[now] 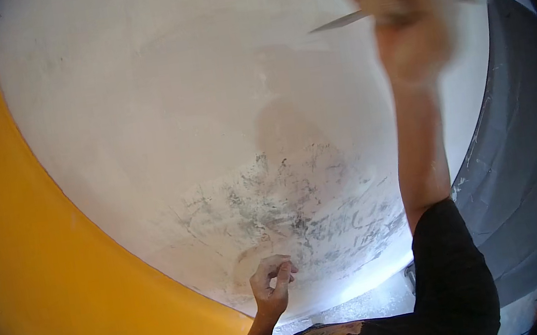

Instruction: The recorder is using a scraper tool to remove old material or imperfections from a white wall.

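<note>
My right hand point(403, 12), blurred and raised at the upper right, is shut on a tool whose thin flat blade point(338, 21) points left; it may be a putty knife or scraper. Part of the tool is hidden by the fingers. Before me spreads a pale plastered wall point(163, 105), with dark scuffs and streaks point(274, 207) over its lower middle. Low in the view, my left hand point(274, 283) is raised beside the wall with curled fingers, thumb near the fingertips, a gap showing between them and nothing visible held. Whether the blade touches the wall cannot be told.
A yellow wall point(56, 256) meets the pale surface along the left. Dark grey panelling point(510, 151) borders it on the right. Bright light falls along the bottom edge, where a whitish speckled floor point(368, 304) shows beside my black shirt.
</note>
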Available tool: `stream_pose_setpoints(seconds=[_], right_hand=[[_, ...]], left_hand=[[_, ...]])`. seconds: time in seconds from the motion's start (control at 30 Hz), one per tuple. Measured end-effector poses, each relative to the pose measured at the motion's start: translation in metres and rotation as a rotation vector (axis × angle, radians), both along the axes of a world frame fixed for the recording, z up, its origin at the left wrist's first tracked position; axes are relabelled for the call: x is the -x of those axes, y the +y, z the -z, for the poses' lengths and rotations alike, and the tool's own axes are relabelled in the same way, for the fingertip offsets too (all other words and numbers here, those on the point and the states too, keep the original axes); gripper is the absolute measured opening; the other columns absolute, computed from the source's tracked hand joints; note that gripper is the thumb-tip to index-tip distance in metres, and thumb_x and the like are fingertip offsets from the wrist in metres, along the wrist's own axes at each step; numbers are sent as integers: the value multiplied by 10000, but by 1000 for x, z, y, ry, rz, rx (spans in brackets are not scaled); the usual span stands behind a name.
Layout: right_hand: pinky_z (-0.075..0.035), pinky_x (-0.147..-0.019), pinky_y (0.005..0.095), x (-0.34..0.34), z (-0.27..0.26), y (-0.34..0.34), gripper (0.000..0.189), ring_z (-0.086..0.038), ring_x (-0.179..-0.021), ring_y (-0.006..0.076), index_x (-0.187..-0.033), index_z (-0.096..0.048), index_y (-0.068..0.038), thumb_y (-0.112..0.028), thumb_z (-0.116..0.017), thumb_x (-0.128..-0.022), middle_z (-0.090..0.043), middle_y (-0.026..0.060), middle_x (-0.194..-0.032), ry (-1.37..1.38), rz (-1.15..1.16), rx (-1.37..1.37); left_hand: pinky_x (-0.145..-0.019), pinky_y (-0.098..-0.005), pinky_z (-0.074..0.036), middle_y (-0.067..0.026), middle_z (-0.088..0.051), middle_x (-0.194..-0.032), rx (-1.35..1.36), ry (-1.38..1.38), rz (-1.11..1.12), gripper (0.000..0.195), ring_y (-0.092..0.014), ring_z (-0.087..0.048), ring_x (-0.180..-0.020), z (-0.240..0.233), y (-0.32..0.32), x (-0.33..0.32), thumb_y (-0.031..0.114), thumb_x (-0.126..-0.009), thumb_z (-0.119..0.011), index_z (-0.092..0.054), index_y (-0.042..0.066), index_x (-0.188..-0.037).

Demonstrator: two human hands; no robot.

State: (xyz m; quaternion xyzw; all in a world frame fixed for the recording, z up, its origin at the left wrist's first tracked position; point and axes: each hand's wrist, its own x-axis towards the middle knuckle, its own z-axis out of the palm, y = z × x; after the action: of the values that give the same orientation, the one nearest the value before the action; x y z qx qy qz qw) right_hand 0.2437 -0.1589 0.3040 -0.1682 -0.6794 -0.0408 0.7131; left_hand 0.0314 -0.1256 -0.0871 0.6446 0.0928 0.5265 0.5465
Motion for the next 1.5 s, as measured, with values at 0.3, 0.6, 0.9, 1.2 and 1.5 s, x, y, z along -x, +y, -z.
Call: stream_pose_setpoints(seconds=[0.3, 0.6, 0.9, 1.2, 1.5], right_hand=[[-256, -438, 275, 14, -11, -15, 321, -340, -460, 71, -694, -426, -153, -146, -644, -931, -385, -41, -579, 92, -25, -240], [-310, -460, 295, 13, 2, -4, 349, -395, -468, 106, -667, -430, -109, -166, -657, -927, -428, -20, -548, 80, 209, -9], [-305, -473, 289, 18, 17, 7, 362, -400, -499, 76, -644, -451, -112, -169, -666, -930, -423, -30, -556, 44, 261, 161], [-412, -509, 310, -8, 11, 8, 320, -422, -488, 86, -672, -581, -54, -214, -723, -911, -505, -14, -550, 33, 383, 272], [-322, -449, 256, -8, 39, 1, 309, -388, -483, 57, -669, -578, -79, -193, -716, -922, -474, -47, -547, 42, 88, 169]], left_hand=[[-576, -243, -488, -55, -675, -762, -326, 69, -59, 109, -99, -606, -639, -53, 23, 7, 45, -951, -641, -667, 37, -1057], [-526, -255, -432, -57, -696, -772, -768, 64, -196, 82, -115, -575, -582, -209, 61, 1, 108, -904, -700, -712, 44, -953], [-650, -316, -494, -88, -654, -894, -898, 21, -587, 248, -188, -606, -782, -273, 61, -46, 179, -863, -759, -688, 56, -1066], [-1041, -513, -367, -113, -577, -1261, -1116, 131, -979, 582, -321, -501, -1177, -290, 53, -84, 396, -815, -816, -650, 168, -1324], [-887, -427, -404, 43, -657, -1065, -1227, -48, -992, 294, -251, -547, -1049, -293, 65, -114, 269, -779, -831, -739, 197, -1049]])
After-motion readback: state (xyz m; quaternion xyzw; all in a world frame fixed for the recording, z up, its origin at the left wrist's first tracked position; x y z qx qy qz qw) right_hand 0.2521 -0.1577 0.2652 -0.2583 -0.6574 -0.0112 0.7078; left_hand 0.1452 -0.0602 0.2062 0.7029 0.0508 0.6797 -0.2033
